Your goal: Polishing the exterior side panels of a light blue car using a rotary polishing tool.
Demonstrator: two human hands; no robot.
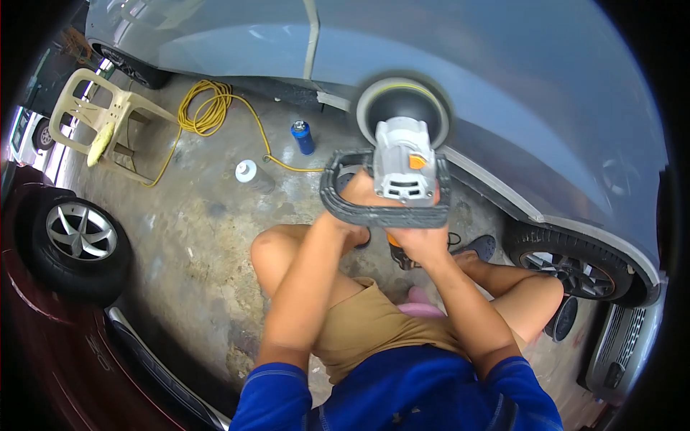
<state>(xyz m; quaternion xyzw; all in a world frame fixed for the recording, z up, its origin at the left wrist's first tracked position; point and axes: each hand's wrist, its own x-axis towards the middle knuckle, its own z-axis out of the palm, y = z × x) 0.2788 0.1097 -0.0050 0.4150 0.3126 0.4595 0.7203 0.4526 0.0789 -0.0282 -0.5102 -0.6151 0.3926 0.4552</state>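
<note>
In the head view I hold a rotary polisher (404, 145) with a grey head and a black D-shaped handle (388, 214). My left hand (360, 189) grips it at the handle loop, its fingers partly hidden. Below the handle, my right hand (418, 241) is closed around the polisher's body, which shows orange and black parts. The round pad (403, 89) looks blurred at its rim and lies against or very near the lower side of a grey car body (485, 81). Strips of masking tape (311, 40) run across the panel and along its lower edge.
A blue bottle (303, 139) and a white-capped bottle (256, 176) stand on the concrete floor. Behind them lie a coiled yellow hose (207, 116) and a plastic chair (121, 108) with a yellow pad (101, 144). A dark red car (59, 345) is at left; a wheel (571, 264) at right.
</note>
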